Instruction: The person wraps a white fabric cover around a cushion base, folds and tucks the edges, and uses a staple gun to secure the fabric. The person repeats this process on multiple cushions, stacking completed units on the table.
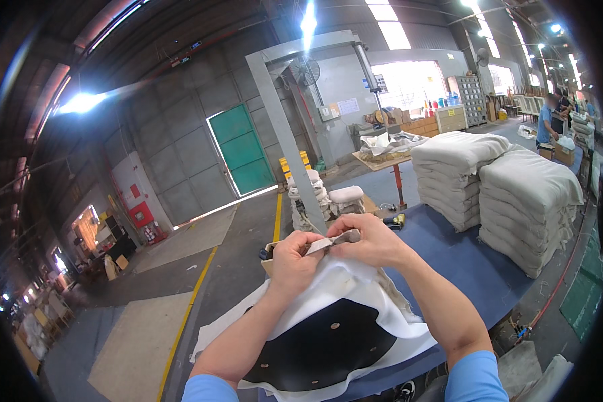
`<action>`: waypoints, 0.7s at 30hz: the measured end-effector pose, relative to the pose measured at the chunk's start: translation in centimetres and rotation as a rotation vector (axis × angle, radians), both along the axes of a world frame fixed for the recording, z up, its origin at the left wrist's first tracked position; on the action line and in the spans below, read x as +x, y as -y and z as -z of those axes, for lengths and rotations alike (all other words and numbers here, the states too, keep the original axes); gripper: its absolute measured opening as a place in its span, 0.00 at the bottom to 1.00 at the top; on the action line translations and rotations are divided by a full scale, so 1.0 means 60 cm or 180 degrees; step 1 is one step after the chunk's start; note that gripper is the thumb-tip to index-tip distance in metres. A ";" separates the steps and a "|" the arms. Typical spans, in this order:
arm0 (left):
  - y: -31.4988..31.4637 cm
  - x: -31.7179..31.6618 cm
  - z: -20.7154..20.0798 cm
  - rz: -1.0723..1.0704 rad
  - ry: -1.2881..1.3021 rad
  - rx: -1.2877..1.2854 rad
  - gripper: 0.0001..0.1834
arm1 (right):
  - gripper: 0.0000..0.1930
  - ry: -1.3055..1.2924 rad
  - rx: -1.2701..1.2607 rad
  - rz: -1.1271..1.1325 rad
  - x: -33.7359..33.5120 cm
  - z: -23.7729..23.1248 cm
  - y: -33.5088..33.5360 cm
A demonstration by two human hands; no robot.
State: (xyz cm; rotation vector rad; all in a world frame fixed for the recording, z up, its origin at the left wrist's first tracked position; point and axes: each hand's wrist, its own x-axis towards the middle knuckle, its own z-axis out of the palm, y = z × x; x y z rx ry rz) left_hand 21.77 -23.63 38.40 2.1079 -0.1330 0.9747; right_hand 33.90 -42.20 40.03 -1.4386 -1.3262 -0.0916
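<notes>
Both my hands meet in front of me over a black panel (315, 345) with several small round holes, which lies on white padding (348, 278) and light fabric. My left hand (296, 262) pinches the raised edge of the light grey fabric (319, 244) at the far end of the panel. Close against it, my right hand (366, 240) grips the same fabric edge, fingers curled and thumb pressed in. The fabric rises in folds between the two hands; their fingertips are partly hidden by it. On both sides of the panel the white layer spreads out loosely.
The work table has a blue top (442, 261). Tall stacks of light grey padded pieces (529, 194) stand on its right. A yellow and black tool (394, 221) lies beyond my right hand. A grey metal post (285, 127) rises behind the table. Another person (547, 125) works far right.
</notes>
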 end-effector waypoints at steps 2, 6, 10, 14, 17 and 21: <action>0.006 0.000 -0.002 -0.0016 0.0008 0.0024 0.05 | 0.14 0.0004 -0.0201 0.0313 -0.008 -0.010 -0.002; 0.011 0.000 -0.004 -0.0042 -0.0005 0.0040 0.05 | 0.13 0.0041 -0.0453 0.0643 -0.009 -0.017 -0.002; 0.032 -0.013 -0.012 -0.0281 0.0309 0.0940 0.09 | 0.10 0.0042 -0.0115 0.0696 -0.011 -0.002 0.018; 0.050 -0.021 -0.019 -0.0137 0.0607 0.1582 0.14 | 0.08 0.0271 0.0647 0.0707 -0.016 0.054 0.030; 0.062 -0.026 -0.022 -0.0004 0.0502 0.1699 0.16 | 0.08 0.0350 0.1011 0.0890 -0.033 0.084 0.043; 0.059 -0.041 -0.023 0.0200 0.0524 0.2070 0.17 | 0.09 0.0404 0.1645 0.0958 -0.060 0.129 0.035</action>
